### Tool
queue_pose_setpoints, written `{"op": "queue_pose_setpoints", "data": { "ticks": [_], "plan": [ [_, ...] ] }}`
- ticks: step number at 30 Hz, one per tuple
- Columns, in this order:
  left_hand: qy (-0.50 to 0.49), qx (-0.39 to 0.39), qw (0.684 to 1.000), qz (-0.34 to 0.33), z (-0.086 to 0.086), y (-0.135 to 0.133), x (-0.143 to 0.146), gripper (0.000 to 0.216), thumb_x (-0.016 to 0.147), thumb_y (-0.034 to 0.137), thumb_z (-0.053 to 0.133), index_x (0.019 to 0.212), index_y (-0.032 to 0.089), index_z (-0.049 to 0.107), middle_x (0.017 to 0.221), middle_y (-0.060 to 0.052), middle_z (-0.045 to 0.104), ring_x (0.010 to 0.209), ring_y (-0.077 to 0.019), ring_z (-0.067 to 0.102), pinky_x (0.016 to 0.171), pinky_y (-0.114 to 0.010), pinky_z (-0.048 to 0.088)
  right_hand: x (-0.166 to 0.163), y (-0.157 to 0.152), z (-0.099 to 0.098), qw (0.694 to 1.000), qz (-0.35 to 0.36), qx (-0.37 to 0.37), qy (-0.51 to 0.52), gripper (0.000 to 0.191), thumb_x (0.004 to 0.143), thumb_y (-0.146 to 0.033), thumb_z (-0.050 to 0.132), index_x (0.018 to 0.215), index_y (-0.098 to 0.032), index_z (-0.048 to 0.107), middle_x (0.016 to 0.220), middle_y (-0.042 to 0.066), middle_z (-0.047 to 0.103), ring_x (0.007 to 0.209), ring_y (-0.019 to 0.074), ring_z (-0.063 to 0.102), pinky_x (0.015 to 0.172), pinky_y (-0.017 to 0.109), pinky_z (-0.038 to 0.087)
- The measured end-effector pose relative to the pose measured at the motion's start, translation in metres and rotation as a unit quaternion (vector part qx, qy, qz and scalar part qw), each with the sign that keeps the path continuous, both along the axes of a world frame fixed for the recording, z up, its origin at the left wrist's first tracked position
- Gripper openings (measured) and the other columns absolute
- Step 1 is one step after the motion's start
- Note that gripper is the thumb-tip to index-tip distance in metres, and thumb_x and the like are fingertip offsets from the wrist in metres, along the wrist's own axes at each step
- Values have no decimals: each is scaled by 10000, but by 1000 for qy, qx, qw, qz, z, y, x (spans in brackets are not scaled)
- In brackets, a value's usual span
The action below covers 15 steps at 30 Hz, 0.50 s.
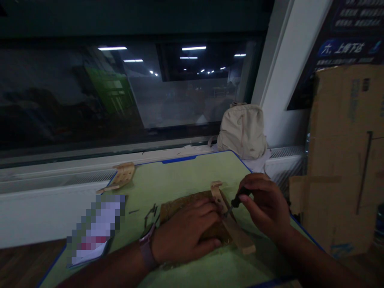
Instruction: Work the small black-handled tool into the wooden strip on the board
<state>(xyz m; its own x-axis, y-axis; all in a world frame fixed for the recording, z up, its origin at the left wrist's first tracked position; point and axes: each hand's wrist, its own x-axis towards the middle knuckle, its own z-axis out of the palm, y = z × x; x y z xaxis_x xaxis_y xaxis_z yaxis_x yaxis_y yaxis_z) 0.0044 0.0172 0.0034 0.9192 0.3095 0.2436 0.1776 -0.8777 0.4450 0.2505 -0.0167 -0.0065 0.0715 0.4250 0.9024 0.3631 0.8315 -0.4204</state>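
Observation:
My left hand (189,228), with a watch (148,233) on its wrist, lies over a brown flat piece (177,204). Its fingers are stretched out and their tips rest at the edge of a light wooden strip (238,236). The thumb is apart, lower down. My right hand (267,206) is closed around the black handle of a screwdriver (237,200). The tool slants down to the left, its tip at the strip beside my left fingertips. Whether a screw sits under the tip, I cannot tell. A short crosspiece caps the strip's far end.
Several dark, thin small pieces (150,214) lie left of the brown piece on the green table (192,172). A wooden part with holes (124,176) is at the far left corner, a blurred-out item (99,228) nearer. Beyond stand a beige backpack (243,132) and cardboard (339,160).

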Motion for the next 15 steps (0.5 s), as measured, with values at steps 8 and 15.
{"op": "queue_pose_setpoints", "data": {
  "ticks": [8,15],
  "plan": [
    [19,-4,1000,4,-1,0,-2,390,1051,369,722,1347,122,657,1494,-186,646,1458,-354,558,1271,-501,427,-7,-7,2,997,73,-28,-3,275,1024,-106,662,1214,-290,737,1186,96,801,1048,237,810,899,447,692],
    [4,-2,1000,-3,0,1,-1,385,1023,338,762,1325,121,665,1432,-170,678,1393,-335,596,1234,-477,466,-1,-4,3,998,-59,13,-6,237,901,-101,817,1066,-269,785,909,39,754,833,205,755,699,336,651]
  ]
}}
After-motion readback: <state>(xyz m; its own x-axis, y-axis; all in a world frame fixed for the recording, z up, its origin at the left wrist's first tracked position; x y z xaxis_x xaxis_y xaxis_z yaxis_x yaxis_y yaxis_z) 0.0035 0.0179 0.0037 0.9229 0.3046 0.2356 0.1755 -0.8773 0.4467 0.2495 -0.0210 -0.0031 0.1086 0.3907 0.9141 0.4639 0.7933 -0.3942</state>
